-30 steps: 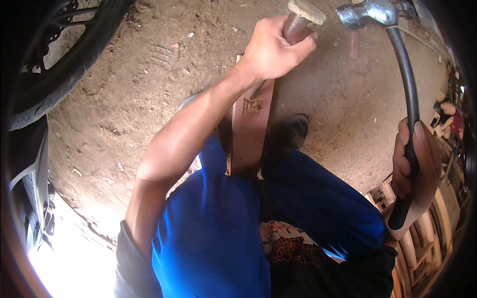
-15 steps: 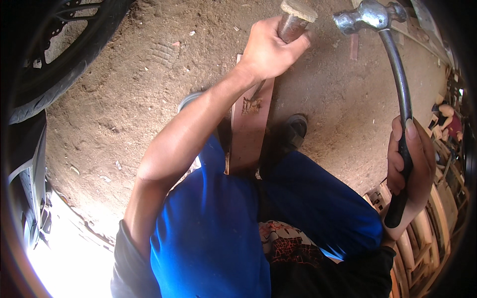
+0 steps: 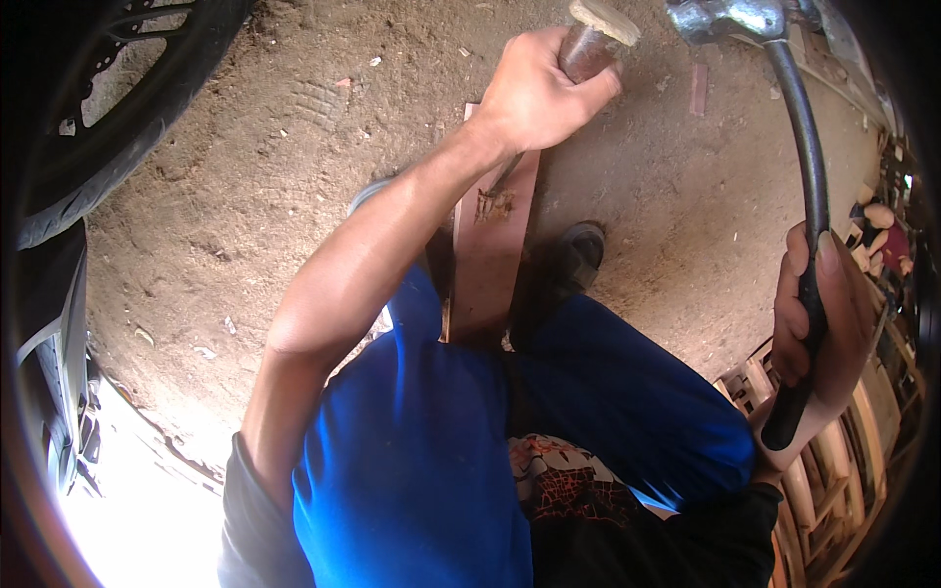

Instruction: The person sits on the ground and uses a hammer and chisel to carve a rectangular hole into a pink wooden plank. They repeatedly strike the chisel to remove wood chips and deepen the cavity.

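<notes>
My left hand [image 3: 549,93] is closed around the handle of a chisel [image 3: 589,54], whose flattened, frayed butt sticks out above the fist. The chisel's blade slants down to a rough, chipped recess in a reddish wooden board [image 3: 487,269]. This board lies lengthwise between my legs, its near end by my thighs. Raised at the right, my right hand [image 3: 828,314] grips a ball-peen hammer [image 3: 810,176] by its dark curved handle. The shiny metal head is apart from the chisel, up and to its right, and is partly cut off by the upper edge.
A black motorcycle wheel [image 3: 147,122] stands at the upper left. Stacked wooden pieces [image 3: 833,470] fill the lower right. Dirt ground [image 3: 294,176] with scattered chips surrounds the board, and a small reddish wood strip [image 3: 698,90] lies on it. Another person [image 3: 890,240] shows at the far right.
The hammer and my right hand have shifted slightly right, with the head higher at the edge. The chisel and left hand have moved a little to the right.
</notes>
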`<state>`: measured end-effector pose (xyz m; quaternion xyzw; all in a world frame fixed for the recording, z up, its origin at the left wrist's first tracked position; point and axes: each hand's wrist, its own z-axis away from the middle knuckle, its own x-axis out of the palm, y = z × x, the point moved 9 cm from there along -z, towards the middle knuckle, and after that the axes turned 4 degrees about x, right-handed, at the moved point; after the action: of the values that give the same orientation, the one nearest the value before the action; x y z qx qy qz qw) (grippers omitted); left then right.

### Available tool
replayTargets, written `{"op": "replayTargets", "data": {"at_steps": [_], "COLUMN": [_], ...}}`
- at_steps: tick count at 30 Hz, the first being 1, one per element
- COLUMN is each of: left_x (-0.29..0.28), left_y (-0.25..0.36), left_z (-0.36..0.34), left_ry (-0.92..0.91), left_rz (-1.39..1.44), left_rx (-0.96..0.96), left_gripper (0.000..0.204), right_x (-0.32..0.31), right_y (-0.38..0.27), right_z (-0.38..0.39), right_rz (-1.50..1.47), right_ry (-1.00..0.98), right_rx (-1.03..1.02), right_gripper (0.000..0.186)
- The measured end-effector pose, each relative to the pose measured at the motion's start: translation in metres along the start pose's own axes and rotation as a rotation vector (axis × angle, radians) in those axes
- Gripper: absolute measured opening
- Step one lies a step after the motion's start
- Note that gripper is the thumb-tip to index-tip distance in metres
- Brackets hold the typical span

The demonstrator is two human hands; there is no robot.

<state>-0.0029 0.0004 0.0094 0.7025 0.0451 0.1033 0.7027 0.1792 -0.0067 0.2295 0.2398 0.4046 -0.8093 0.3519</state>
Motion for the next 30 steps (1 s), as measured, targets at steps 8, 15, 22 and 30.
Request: {"op": "replayTargets", "data": {"at_steps": [8,15,22,30], "left_x": [0.010,0.017,0.016,-0.008], "left_y": [0.001,-0.002,-0.016,-0.025], "left_z": [-0.001,-0.004,0.004,0.009], "left_ry": [-0.070,-0.064,-0.084,-0.038], "left_rz": [-0.017,0.030,0.016,0.036], "left_rx": [-0.008,-0.059,-0.152,-0.257], "left_gripper": [0.023,0.029,0.030,0.029], "right_x": [0.008,-0.028,0.005,-0.010], "right_y": [0.008,-0.028,0.003,-0.031], "right_z": [0.006,-0.005,-0.026,-0.044], "right_rz": [-0.036,-0.276,0.177,-0.100], "right_ry": [-0.022,-0.005,-0.075,-0.058], "right_rx": [0.159,-0.089,0.166,-0.052], "right_gripper": [0.036,0.041,0.034,0.033]}}
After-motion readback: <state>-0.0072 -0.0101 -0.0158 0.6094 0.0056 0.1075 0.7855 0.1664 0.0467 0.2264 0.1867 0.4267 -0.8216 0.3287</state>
